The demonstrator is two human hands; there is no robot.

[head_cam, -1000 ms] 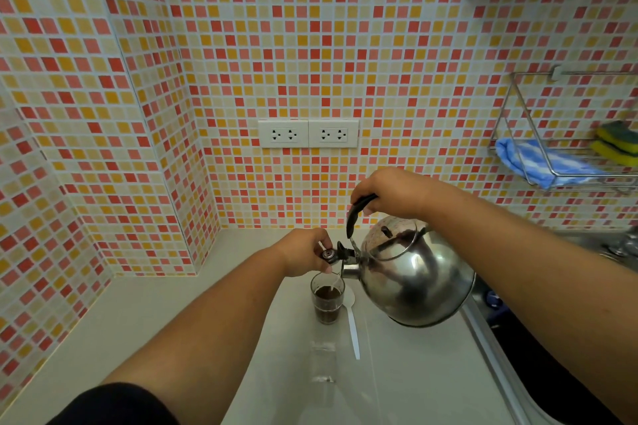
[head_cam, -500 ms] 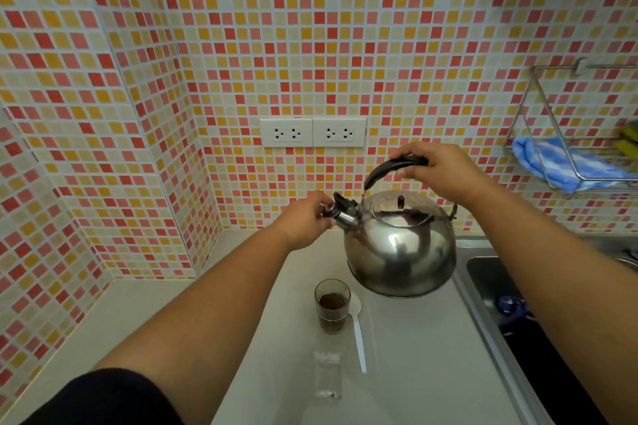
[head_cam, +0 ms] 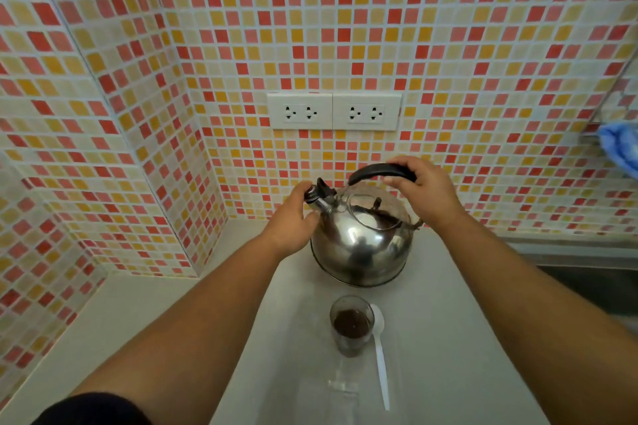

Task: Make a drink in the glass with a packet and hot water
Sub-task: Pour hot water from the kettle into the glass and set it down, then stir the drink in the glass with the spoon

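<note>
Right hand (head_cam: 426, 191) clamps kettle (head_cam: 360, 241) handle, left hand (head_cam: 293, 221) pinches its spout; no readable writing

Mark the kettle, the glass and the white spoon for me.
kettle (head_cam: 359, 245), head view, front of its steel body.
glass (head_cam: 352, 324), head view, dark drink inside it.
white spoon (head_cam: 380, 360), head view, middle of its handle.

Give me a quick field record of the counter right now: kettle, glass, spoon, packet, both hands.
kettle: round stainless steel kettle, upright at the back of the pale counter
right hand: grip on the kettle's black handle
left hand: at the spout cap
glass: small clear glass, dark drink inside
spoon: white plastic spoon, lying right of the glass
packet: clear packet, flat on the counter in front of the glass
</note>
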